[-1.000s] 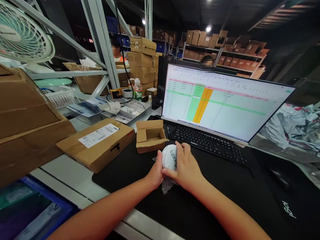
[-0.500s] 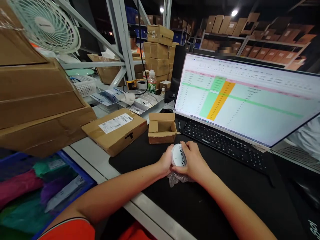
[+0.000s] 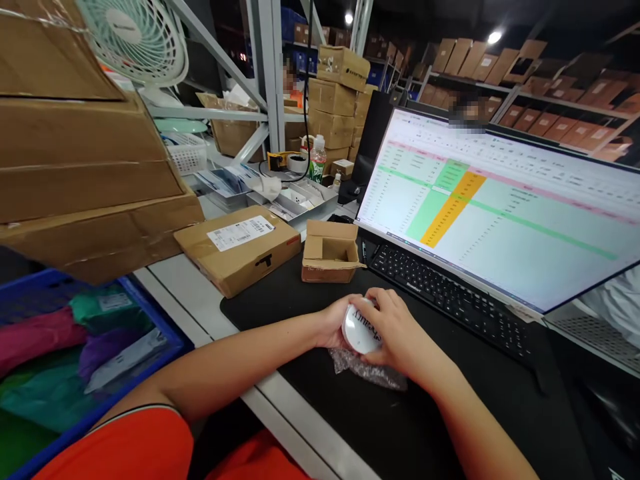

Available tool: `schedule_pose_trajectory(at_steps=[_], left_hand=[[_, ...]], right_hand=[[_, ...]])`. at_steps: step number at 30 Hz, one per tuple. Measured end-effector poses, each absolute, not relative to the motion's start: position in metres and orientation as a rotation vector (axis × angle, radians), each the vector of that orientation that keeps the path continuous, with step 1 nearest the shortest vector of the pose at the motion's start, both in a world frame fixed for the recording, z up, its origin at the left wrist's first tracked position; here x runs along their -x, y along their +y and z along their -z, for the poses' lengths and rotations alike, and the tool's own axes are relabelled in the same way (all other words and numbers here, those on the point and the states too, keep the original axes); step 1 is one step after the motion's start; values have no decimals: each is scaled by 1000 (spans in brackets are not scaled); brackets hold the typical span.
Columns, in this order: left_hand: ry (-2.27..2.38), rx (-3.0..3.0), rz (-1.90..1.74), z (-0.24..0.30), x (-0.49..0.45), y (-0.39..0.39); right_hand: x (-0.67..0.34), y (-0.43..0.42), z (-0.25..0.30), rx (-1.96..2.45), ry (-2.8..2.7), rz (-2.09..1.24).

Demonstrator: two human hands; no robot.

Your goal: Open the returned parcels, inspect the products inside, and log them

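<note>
Both my hands grip a round white jar (image 3: 359, 331) with dark lettering on its lid, held over the black desk mat (image 3: 350, 413). My left hand (image 3: 334, 325) clasps its left side and my right hand (image 3: 400, 333) wraps over its right side and top. Crumpled clear bubble wrap (image 3: 367, 371) lies on the mat just under the jar. A small open cardboard box (image 3: 330, 253) stands a short way beyond my hands, next to the keyboard (image 3: 450, 300).
A labelled flat parcel (image 3: 237, 247) lies left of the small box. Stacked cartons (image 3: 85, 167) sit at the left, above a blue bin (image 3: 75, 353) of coloured bags. A monitor (image 3: 500, 207) showing a spreadsheet stands behind the keyboard. Fan (image 3: 135, 33), bottle (image 3: 317, 160) and trays are further back.
The jar has turned in my hands and sunk a little lower toward the mat. The view has swung left, bringing the blue bin and cartons further in.
</note>
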State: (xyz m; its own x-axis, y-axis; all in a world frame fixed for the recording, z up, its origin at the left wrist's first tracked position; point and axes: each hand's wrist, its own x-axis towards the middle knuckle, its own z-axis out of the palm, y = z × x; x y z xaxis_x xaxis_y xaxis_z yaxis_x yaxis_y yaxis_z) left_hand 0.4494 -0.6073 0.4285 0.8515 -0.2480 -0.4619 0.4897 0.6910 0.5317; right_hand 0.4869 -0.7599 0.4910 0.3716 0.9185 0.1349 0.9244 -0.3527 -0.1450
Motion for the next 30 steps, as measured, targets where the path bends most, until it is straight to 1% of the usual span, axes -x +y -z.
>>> schedule_pose_trajectory(at_steps=[4, 7, 8, 10, 12, 14, 17, 19, 22, 24, 27, 30], left_hand=[[276, -804, 692, -434, -447, -606], [194, -808, 719, -430, -446, -606], [191, -802, 656, -428, -447, -606], [199, -796, 421, -421, -448, -607], [179, -849, 165, -414, -448, -608], [119, -990, 11, -410, -447, -608], [74, -1197, -103, -405, -444, -608], [139, -1210, -131, -404, -444, -609], [281, -1102, -73, -405, -445, -613], [342, -957, 12, -410, -445, -617], [340, -783, 241, -422, -441, -620], [279, -756, 503, -430, -438, -619]], right_hand=[[-482, -775, -515, 2302, -1865, -118], [-488, -786, -518, 2229, -1889, -278], [-491, -789, -517, 2227, -1836, -331], [-497, -794, -513, 2296, -1609, -399], [-500, -792, -509, 2464, -1271, -402], [-498, -785, -504, 2603, -1021, -401], [-491, -770, -496, 2607, -1029, -371], [-488, -764, -494, 2560, -1132, -199], [-486, -764, -498, 2504, -1265, 104], [-486, -767, -505, 2417, -1425, 154], [-487, -773, -518, 2283, -1649, 57], [-487, -783, -533, 2195, -1721, -112]])
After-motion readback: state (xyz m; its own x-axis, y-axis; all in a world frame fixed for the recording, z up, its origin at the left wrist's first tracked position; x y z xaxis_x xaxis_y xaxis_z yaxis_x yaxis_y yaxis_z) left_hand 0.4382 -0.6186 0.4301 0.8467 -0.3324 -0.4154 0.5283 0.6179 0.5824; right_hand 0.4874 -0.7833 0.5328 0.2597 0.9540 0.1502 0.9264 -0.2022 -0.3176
